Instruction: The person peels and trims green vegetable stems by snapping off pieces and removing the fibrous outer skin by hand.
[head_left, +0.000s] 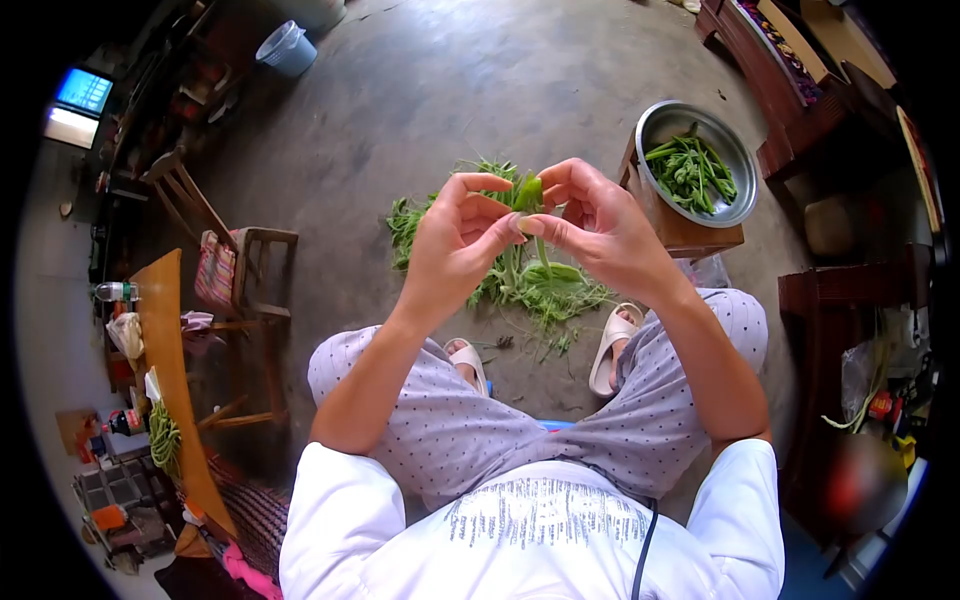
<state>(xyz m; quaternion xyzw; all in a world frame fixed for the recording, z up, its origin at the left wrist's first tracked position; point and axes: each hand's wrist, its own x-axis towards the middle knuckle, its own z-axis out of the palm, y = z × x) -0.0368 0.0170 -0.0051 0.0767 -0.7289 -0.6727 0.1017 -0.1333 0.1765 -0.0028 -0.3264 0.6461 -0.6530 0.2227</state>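
Note:
Both hands meet in front of me, above a heap of leafy green stems and tendrils on the floor. My left hand pinches a green leafy shoot with its thumb and fingertips. From the other side, my right hand grips the same shoot, the two thumbs almost touching. A thin stem hangs down below the fingers. To the right, a steel basin holds a pile of green stems and leaves.
The basin rests on a wooden stool. At left stand a wooden chair and a wooden tabletop edge. A lined bucket is at the back left. Dark red wooden furniture lines the right side.

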